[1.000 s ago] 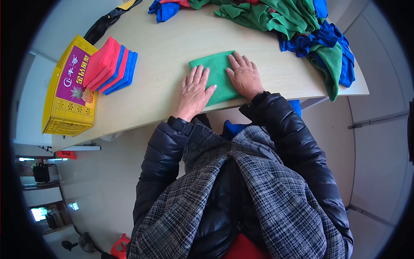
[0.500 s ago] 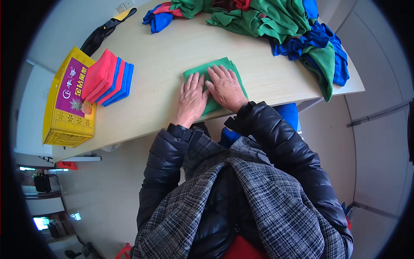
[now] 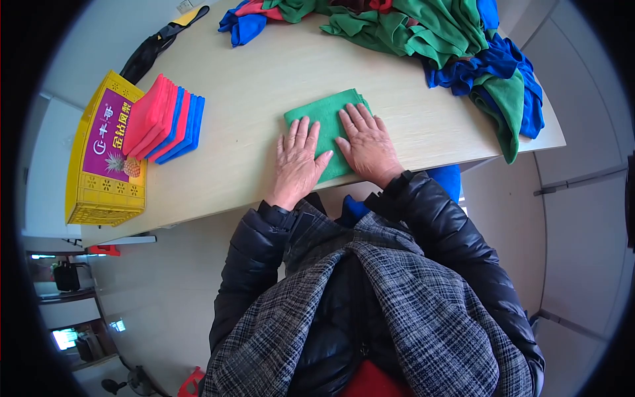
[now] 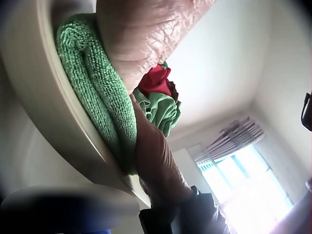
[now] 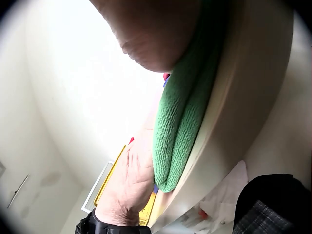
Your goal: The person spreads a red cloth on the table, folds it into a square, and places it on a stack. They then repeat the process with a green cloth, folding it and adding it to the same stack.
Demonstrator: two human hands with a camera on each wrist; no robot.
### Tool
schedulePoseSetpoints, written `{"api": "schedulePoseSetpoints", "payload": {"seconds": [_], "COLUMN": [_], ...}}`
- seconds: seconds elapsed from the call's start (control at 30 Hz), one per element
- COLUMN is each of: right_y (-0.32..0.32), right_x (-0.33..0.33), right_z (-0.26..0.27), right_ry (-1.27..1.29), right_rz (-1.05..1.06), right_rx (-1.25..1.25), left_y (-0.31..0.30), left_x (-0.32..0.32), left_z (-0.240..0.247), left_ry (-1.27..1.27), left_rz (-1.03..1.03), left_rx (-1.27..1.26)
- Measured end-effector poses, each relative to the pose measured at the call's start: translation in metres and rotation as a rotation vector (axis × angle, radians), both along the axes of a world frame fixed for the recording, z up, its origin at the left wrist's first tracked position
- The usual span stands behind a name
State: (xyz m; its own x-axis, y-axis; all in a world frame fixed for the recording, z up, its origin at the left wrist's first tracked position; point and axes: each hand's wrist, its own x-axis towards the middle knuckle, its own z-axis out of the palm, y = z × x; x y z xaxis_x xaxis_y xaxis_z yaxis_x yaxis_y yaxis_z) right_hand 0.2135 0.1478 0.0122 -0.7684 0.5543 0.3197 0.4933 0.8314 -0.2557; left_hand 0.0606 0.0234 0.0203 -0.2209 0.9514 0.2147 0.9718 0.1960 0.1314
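A folded green towel (image 3: 329,119) lies near the front edge of the table, its thick looped layers showing in the left wrist view, where the folded towel (image 4: 97,92) sits close to the table edge. My left hand (image 3: 296,159) rests flat on its left side, fingers straight and pointing away from me. On the right side lies my right hand (image 3: 369,145), palm down with the fingers spread a little. In the right wrist view the towel's rounded fold (image 5: 175,141) shows beneath both hands.
Folded red and blue towels (image 3: 165,119) lean against a yellow crate (image 3: 109,192) at the left. A loose heap of green, blue and red cloths (image 3: 423,33) covers the back right, with one green cloth (image 3: 506,112) hanging over the edge. A black strapped item (image 3: 145,56) lies at the back left.
My right hand moved left across the towel toward the left hand, then back to the right side. The towel has turned slightly under the hands. My left hand stays on its left side.
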Motion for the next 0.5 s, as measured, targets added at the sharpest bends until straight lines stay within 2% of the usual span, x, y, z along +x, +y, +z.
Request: {"api": "schedulePoseSetpoints", "payload": {"seconds": [0.23,0.37,0.47,0.5], "right_y": [0.01,0.017,0.019,0.018], "right_x": [0.022,0.028,0.017,0.008], "right_z": [0.001,0.011,0.018,0.017], "right_ry": [-0.017,-0.11,-0.095,-0.094], "right_rz": [-0.039,-0.141,-0.137,-0.143], "right_rx": [-0.042,-0.058,0.208,0.208], "left_y": [-0.009,-0.015,-0.013,-0.013], "left_x": [0.002,0.003,0.003,0.003], "left_z": [0.004,0.002,0.003,0.005], "left_ry": [-0.006,-0.018,-0.004,0.01], "left_rz": [0.01,0.012,0.009,0.012], "left_rx": [-0.017,0.006,-0.002,-0.019]}}
